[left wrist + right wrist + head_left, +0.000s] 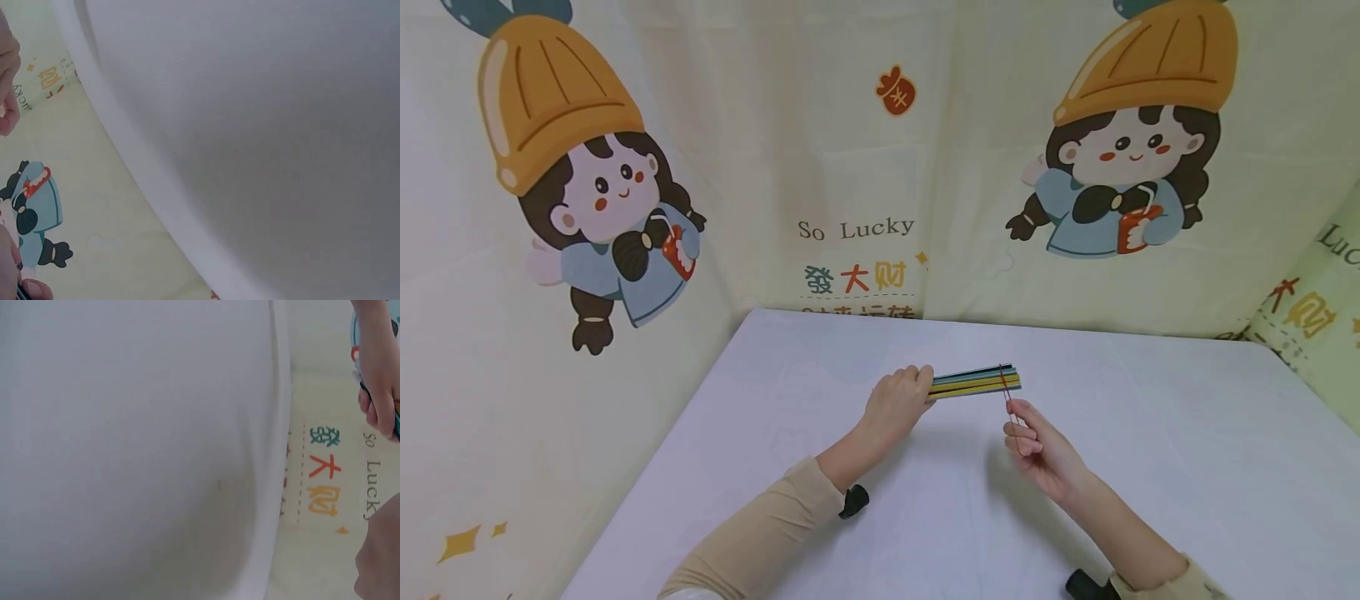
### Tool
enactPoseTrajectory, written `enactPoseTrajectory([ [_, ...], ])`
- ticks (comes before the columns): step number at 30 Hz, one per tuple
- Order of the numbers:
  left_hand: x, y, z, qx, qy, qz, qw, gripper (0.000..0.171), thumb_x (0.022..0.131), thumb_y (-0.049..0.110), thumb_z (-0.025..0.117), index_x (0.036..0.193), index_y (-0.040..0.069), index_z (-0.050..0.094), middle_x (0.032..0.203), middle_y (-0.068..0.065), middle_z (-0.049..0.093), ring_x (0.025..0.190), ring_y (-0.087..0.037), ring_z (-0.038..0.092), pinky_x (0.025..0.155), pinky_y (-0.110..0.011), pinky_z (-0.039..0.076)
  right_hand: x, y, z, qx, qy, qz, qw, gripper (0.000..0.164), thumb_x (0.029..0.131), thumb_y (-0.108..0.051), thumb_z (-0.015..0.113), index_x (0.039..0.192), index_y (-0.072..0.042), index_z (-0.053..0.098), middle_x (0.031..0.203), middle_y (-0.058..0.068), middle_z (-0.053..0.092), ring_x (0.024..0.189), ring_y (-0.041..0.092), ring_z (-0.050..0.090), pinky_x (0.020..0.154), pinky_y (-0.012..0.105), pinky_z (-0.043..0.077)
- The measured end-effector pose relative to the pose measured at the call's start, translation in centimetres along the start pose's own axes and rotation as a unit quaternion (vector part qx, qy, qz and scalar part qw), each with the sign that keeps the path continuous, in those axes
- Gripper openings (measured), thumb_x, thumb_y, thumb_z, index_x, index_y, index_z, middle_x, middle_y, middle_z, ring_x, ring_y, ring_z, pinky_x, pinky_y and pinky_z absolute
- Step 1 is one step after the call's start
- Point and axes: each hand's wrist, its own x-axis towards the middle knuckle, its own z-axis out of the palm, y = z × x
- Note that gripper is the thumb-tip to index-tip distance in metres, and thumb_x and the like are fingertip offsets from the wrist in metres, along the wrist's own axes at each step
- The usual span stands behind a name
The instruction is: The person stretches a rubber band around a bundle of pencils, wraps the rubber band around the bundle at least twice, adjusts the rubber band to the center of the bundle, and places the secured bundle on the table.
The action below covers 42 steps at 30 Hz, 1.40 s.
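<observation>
Over the desk (1165,433), the right hand (1048,462) pinches a thin red band (1003,378), pulled tight from the bunch of colored sticks (970,385). It looks like putting the band on or taking it off; next probably needs a steady left hand (898,404), which grips the sticks. They run left to right, almost level, free end pointing right.

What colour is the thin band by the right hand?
The thin band is reddish; it shows best in the head view.
</observation>
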Motion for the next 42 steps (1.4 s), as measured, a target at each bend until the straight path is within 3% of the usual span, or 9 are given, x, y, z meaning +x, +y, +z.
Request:
enactPoseTrajectory([
  [3, -0.1, -0.2, 0.1, 0.008, 0.026, 0.027, 0.9993, 0.029, 0.076, 0.029, 0.074, 0.084, 0.009, 0.054, 0.071, -0.001, 0.059, 0.056, -0.01, 0.055, 0.049, -0.018, 0.042, -0.1, -0.8, 0.2, -0.036, 0.024, 0.013, 0.999, 0.018, 0.101, -0.019, 0.027, 0.1, -0.01, 0.044, 0.064, -0.003, 0.026, 0.052, 0.002, 0.026, 0.047, 0.008, 0.036],
  [7, -0.2, -0.4, 0.2, 0.016, 0.056, 0.056, 0.9967, 0.029, 0.076, 0.029, 0.074, 0.081, 0.01, 0.053, 0.068, 0.0, 0.056, 0.054, -0.009, 0.05, 0.048, -0.018, 0.039, -0.2, -1.9, 0.4, -0.105, 0.022, 0.021, 0.994, 0.018, 0.101, -0.018, 0.03, 0.107, -0.015, 0.046, 0.065, -0.004, 0.029, 0.053, 0.001, 0.029, 0.046, 0.008, 0.032],
  [12, -0.2, -0.6, 0.1, 0.03, 0.079, 0.084, 0.9929, 0.028, 0.075, 0.029, 0.074, 0.084, 0.011, 0.055, 0.071, 0.0, 0.058, 0.057, -0.009, 0.052, 0.049, -0.019, 0.039, -0.1, -3.1, 0.8, -0.252, 0.043, 0.015, 0.967, 0.017, 0.101, -0.02, 0.032, 0.1, -0.02, 0.049, 0.062, -0.006, 0.032, 0.048, -0.001, 0.03, 0.044, 0.008, 0.03],
  [15, -0.2, -0.6, 0.1, 0.033, 0.077, 0.095, 0.992, 0.026, 0.076, 0.028, 0.074, 0.085, 0.012, 0.056, 0.072, 0.001, 0.058, 0.058, -0.009, 0.053, 0.05, -0.018, 0.038, 0.1, -3.8, 1.3, -0.341, 0.079, 0.016, 0.937, 0.013, 0.1, -0.021, 0.037, 0.095, -0.021, 0.049, 0.06, -0.007, 0.032, 0.045, -0.001, 0.03, 0.043, 0.01, 0.029],
  [22, -0.5, -0.2, 0.2, 0.056, 0.082, 0.102, 0.9898, 0.021, 0.079, 0.027, 0.07, 0.082, 0.013, 0.055, 0.066, 0.002, 0.055, 0.053, -0.007, 0.048, 0.047, -0.018, 0.032, 0.3, -4.9, 2.1, -0.508, 0.124, -0.002, 0.852, 0.011, 0.095, -0.024, 0.048, 0.093, -0.012, 0.048, 0.056, -0.005, 0.035, 0.046, 0.005, 0.032, 0.048, 0.018, 0.039],
  [28, -0.9, 0.5, 0.5, 0.071, 0.079, 0.099, 0.9894, 0.021, 0.08, 0.027, 0.07, 0.079, 0.013, 0.054, 0.062, 0.003, 0.052, 0.05, -0.007, 0.046, 0.045, -0.018, 0.029, 0.4, -4.7, 2.6, -0.585, 0.153, -0.011, 0.796, 0.025, 0.093, -0.026, 0.053, 0.1, -0.003, 0.048, 0.053, -0.001, 0.04, 0.044, 0.008, 0.041, 0.052, 0.026, 0.051],
  [34, -1.0, 1.4, 0.2, 0.088, 0.036, 0.082, 0.9921, 0.019, 0.083, 0.028, 0.067, 0.081, 0.013, 0.054, 0.065, 0.003, 0.056, 0.055, -0.006, 0.051, 0.048, -0.018, 0.038, 0.5, -4.0, 2.9, -0.667, 0.179, -0.046, 0.721, 0.027, 0.091, -0.021, 0.056, 0.105, 0.001, 0.052, 0.053, 0.004, 0.044, 0.043, 0.018, 0.053, 0.053, 0.03, 0.052],
  [39, -1.1, 1.7, 0.2, 0.097, 0.029, 0.048, 0.9937, 0.019, 0.082, 0.025, 0.068, 0.078, 0.013, 0.053, 0.064, 0.002, 0.057, 0.053, -0.008, 0.052, 0.047, -0.018, 0.039, 0.7, -2.7, 3.3, -0.714, 0.169, -0.107, 0.671, 0.016, 0.091, -0.013, 0.056, 0.098, 0.0, 0.054, 0.052, 0.006, 0.047, 0.043, 0.018, 0.053, 0.046, 0.023, 0.044],
  [42, -1.0, 1.8, 0.2, 0.105, 0.025, 0.019, 0.9939, 0.021, 0.08, 0.027, 0.069, 0.078, 0.013, 0.053, 0.066, 0.001, 0.059, 0.054, -0.009, 0.053, 0.046, -0.019, 0.039, 0.6, -2.0, 3.5, -0.728, 0.168, -0.148, 0.648, 0.012, 0.09, -0.012, 0.056, 0.095, -0.001, 0.056, 0.054, 0.005, 0.048, 0.045, 0.016, 0.053, 0.044, 0.023, 0.036],
])
